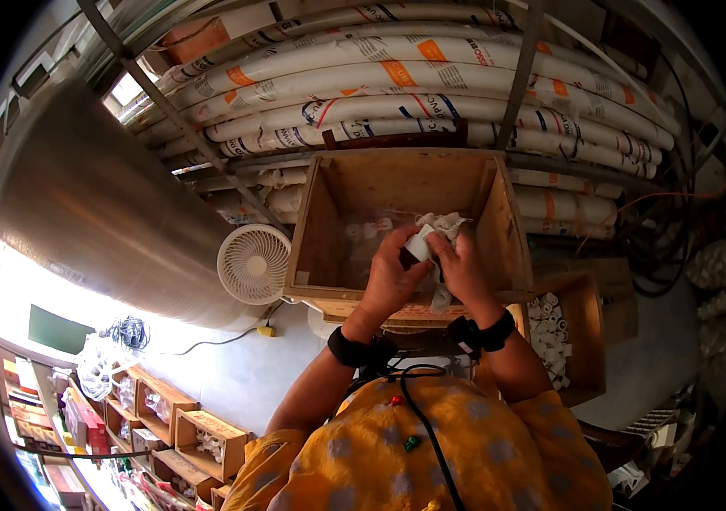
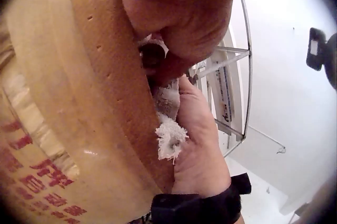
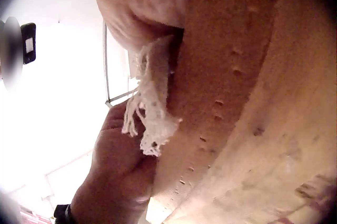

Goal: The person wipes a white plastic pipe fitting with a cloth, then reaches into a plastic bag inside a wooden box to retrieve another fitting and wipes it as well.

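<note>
A white plastic fitting [image 1: 419, 244] is held between both hands over the wooden box [image 1: 411, 158]. The left hand [image 1: 393, 277] curls its fingers and thumb round the fitting's left side. From the right, the right hand [image 1: 465, 271] grips a whitish cloth [image 1: 446, 223] against the fitting. Part of the cloth [image 2: 171, 139] hangs below the hands in the left wrist view, and its frayed end [image 3: 150, 119] shows in the right wrist view. Inside the box, left of the hands, lie some white pieces in clear plastic [image 1: 369, 229].
A white fan [image 1: 255, 264] stands left of the box. At right is another wooden box [image 1: 586, 341] with several white fittings. Wrapped pipes [image 1: 397, 77] lie on a metal rack behind. Small wooden bins [image 1: 209, 439] stand at lower left; a cable crosses the floor.
</note>
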Demonstrator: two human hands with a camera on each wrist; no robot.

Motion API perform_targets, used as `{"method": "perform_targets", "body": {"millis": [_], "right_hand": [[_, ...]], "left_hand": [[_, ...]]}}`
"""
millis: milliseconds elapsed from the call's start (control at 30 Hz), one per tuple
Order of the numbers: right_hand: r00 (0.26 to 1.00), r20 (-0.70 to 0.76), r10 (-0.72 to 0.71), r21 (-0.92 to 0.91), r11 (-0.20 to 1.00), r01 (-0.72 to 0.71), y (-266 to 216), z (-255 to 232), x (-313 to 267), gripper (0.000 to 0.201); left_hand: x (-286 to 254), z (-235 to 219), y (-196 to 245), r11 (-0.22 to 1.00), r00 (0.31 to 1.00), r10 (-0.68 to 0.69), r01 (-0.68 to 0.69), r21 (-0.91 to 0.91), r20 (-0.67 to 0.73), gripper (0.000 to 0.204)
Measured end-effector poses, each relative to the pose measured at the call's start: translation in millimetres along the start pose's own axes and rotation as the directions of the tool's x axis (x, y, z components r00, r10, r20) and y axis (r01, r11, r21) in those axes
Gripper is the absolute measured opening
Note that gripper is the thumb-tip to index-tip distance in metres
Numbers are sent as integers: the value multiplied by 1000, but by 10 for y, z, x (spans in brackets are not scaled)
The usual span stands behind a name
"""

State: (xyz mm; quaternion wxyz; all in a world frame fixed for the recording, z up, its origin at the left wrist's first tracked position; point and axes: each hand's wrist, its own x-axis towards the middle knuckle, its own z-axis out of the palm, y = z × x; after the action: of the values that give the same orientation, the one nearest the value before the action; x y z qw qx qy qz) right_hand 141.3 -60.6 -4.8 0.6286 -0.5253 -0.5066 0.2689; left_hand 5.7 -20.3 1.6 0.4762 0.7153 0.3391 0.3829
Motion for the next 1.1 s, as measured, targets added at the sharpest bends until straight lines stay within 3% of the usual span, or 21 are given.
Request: {"method": "perform_targets", "body": {"millis": [333, 400, 433, 533, 633, 700, 800, 1000, 1100], "right_hand": [[995, -93, 34, -38, 999, -38, 25, -59, -14, 36], [990, -126, 59, 76, 996, -49, 2, -31, 5, 38], [987, -141, 72, 134, 990, -53, -8, -21, 14, 38], [995, -33, 96, -103, 990, -99, -13, -73, 6, 41], [1000, -9, 6, -89, 996, -7, -8, -14, 8, 43], [1000, -11, 29, -45, 999, -30, 25, -15, 13, 42], [998, -32, 61, -14, 998, -61, 27, -26, -1, 41], [994, -96, 58, 22, 998, -56, 9, -46, -27, 41], [989, -120, 82, 27, 996, -79, -37, -49, -22, 40]], "left_hand": [[36, -32, 141, 984, 991, -65, 83, -156, 116, 42], [35, -19, 66, 987, 992, -87, 99, -125, 95, 43], [29, -8, 42, 993, 996, -74, 79, -91, 58, 43], [5, 27, 8, 1000, 999, -11, 11, 10, -34, 45], [-3, 40, 11, 991, 993, 92, -85, 100, -71, 47], [-7, 29, 36, 978, 985, 154, -141, 153, -81, 47], [-2, 25, 30, 987, 991, 125, -119, 105, -51, 44], [14, 11, 113, 981, 999, -40, 43, -187, 18, 37], [54, -23, 20, 972, 992, -86, 104, -211, 94, 42]]}}
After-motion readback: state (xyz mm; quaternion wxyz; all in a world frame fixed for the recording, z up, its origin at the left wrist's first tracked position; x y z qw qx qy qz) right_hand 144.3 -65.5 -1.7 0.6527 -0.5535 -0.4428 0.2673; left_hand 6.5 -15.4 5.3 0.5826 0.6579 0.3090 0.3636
